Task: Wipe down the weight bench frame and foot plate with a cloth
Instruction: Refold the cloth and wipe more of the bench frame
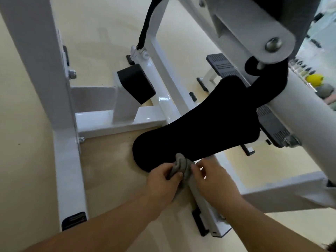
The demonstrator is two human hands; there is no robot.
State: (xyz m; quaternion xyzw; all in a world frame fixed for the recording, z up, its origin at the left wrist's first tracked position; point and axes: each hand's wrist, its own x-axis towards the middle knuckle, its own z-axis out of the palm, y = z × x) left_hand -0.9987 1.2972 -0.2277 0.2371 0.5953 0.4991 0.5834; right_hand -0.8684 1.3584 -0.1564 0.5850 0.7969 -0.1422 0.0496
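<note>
Two hands in shot and one cloth (181, 165) between them. It's a grey rag, bunched into a knot right at the near tip of the single black pad (200, 128), touching its edge. The left hand (161, 179) has its fingers (179, 174) curled round the cloth from the left. The right hand (212, 177) comes in from the other side, thumb and forefinger pinching the bundle's right edge, the rest of the fingers bent. Below them runs one rail of the white frame (118, 120), whose near feet carry two black end caps (73, 220). Two bolt heads (71, 73) show on the left upright. One ribbed dark foot plate (221, 67) sits further back, half hidden behind the pad. One black strap (145, 20) hangs at the top, above the pale floor (109, 33).
</note>
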